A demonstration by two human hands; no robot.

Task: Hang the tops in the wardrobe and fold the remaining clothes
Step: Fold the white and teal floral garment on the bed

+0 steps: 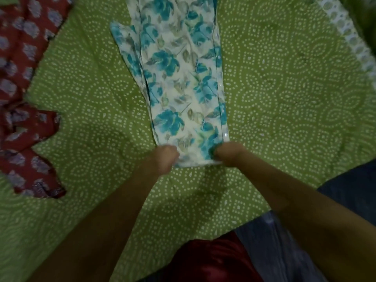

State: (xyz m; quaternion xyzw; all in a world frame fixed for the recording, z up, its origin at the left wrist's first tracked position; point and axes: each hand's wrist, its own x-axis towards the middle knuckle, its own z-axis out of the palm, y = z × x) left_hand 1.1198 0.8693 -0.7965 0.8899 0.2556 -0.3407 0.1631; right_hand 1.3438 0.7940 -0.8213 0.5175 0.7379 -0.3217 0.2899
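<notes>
A white garment with blue flowers lies lengthwise on the green dotted bedsheet, folded into a long narrow strip running away from me. My left hand grips its near left corner with curled fingers. My right hand grips the near right corner the same way. The near hem is stretched between both hands. The garment's far end runs out of the top of the view.
A dark red garment with pale printed motifs lies crumpled along the left side of the bed. A white lace-trimmed cloth crosses the top right corner. Blue and red fabric sits at the near edge below my arms.
</notes>
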